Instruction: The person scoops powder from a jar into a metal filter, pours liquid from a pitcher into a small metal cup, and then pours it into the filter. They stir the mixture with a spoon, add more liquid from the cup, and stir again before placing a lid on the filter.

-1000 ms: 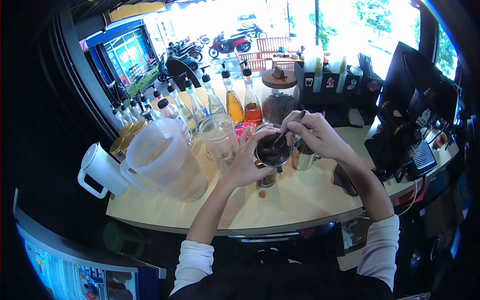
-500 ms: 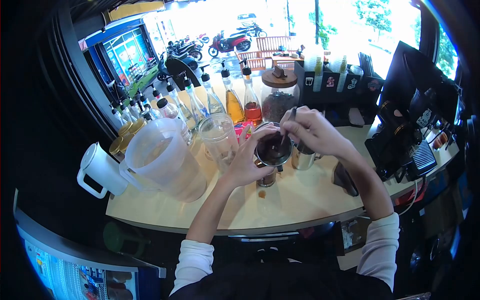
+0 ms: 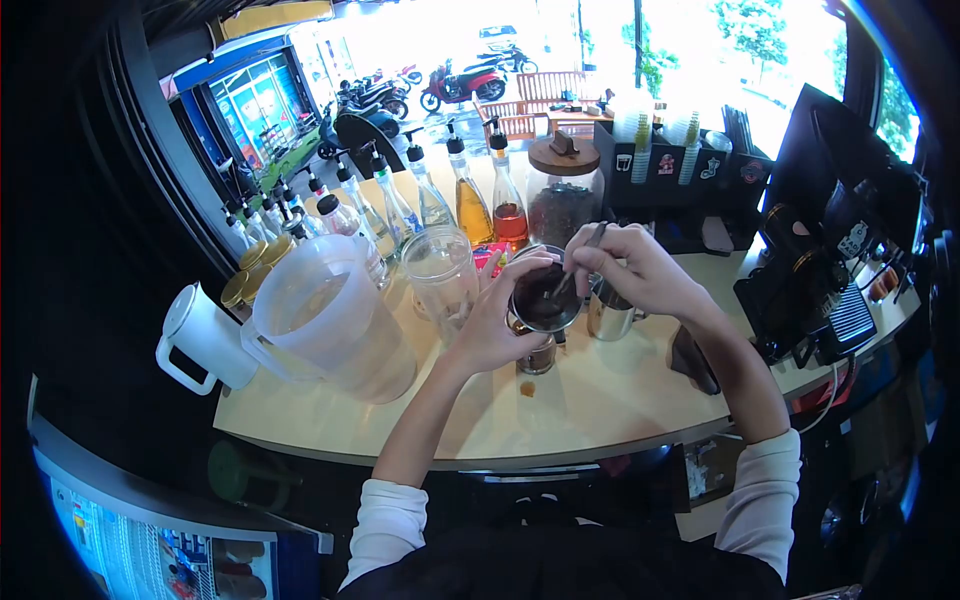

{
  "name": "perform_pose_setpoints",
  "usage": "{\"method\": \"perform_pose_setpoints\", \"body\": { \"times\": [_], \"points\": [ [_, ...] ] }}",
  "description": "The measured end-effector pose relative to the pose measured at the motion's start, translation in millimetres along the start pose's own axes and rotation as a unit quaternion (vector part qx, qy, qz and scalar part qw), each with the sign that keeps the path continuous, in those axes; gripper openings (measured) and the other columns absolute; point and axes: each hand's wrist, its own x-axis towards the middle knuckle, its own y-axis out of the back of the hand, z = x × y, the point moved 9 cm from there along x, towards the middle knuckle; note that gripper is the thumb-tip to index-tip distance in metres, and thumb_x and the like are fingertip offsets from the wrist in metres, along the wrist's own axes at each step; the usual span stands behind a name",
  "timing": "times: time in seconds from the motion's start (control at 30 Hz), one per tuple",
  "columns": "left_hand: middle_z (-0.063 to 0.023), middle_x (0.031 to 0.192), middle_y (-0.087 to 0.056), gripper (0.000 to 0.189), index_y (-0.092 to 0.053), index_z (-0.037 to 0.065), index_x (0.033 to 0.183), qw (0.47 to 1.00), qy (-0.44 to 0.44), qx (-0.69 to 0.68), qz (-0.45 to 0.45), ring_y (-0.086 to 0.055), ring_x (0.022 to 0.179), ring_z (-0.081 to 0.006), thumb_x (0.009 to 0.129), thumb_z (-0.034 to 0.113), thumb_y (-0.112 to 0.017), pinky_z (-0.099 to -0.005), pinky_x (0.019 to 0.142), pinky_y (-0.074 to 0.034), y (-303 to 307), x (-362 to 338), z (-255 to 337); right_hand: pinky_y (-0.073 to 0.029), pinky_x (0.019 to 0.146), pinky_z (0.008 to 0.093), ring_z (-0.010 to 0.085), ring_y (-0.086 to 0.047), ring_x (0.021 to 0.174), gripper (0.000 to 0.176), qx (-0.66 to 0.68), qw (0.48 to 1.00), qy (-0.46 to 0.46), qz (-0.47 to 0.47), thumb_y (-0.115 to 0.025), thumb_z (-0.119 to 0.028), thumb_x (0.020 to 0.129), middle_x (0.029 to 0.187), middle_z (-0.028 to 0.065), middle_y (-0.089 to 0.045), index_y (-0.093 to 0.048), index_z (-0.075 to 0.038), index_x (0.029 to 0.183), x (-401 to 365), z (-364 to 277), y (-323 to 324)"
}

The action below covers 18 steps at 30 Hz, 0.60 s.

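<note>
My left hand (image 3: 502,318) is wrapped round a clear cup (image 3: 546,326) of dark brown liquid, tilted toward me above the counter. In my right hand (image 3: 635,265) a spoon (image 3: 563,283) is pinched near its top, its lower end inside the cup. Below the cup stands a small glass (image 3: 537,358) with brown contents, partly hidden by the cup and my left hand. Beside my right hand is a metal pitcher (image 3: 608,318), its top partly covered. A clear plastic jar (image 3: 438,275) stands just left of my left hand.
A large translucent pitcher (image 3: 335,330) and a white jug (image 3: 200,335) stand at left. Pump bottles (image 3: 470,205) line the back, beside a wood-lidded jar (image 3: 563,200). An espresso machine (image 3: 810,270) and a dark cloth (image 3: 692,362) are at right. A brown spill (image 3: 527,389) marks the counter.
The spoon has shifted inside the cup and leans more, with my right hand turned slightly. My left hand keeps its hold on the cup. The camera view has moved a little.
</note>
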Motion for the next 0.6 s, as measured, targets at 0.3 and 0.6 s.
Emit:
{"method": "perform_pose_setpoints", "body": {
  "times": [0.3, 0.6],
  "points": [
    [-0.0059, 0.125, -0.056, 0.079, -0.041, 0.017, 0.131, 1.000, -0.008, -0.006, 0.008, -0.048, 0.125, -0.0257, 0.061, 0.017, -0.077, -0.0518, 0.116, -0.007, -1.6, 1.2, 2.8, -0.045, 0.057, 0.0280, 0.0117, -0.056, 0.058, 0.023, -0.033, 0.998, 0.036, -0.042, -0.050, -0.015, 0.097, 0.064, 0.0058, -0.058, -0.062, 0.003, 0.087, 2.5, -2.5, -9.7],
    [-0.0065, 0.125, -0.056, 0.080, -0.041, 0.016, 0.132, 0.999, 0.006, -0.037, 0.016, -0.047, 0.126, -0.0273, 0.060, 0.018, -0.077, -0.0513, 0.116, -0.008, 0.8, -0.6, -5.7, -0.046, 0.056, 0.0262, 0.0092, -0.057, 0.058, 0.022, 0.018, 1.000, -0.006, 0.017, -0.049, -0.015, 0.098, 0.060, 0.0044, -0.058, -0.061, 0.002, 0.089, 0.2, 1.4, -4.7]
  ]
}}
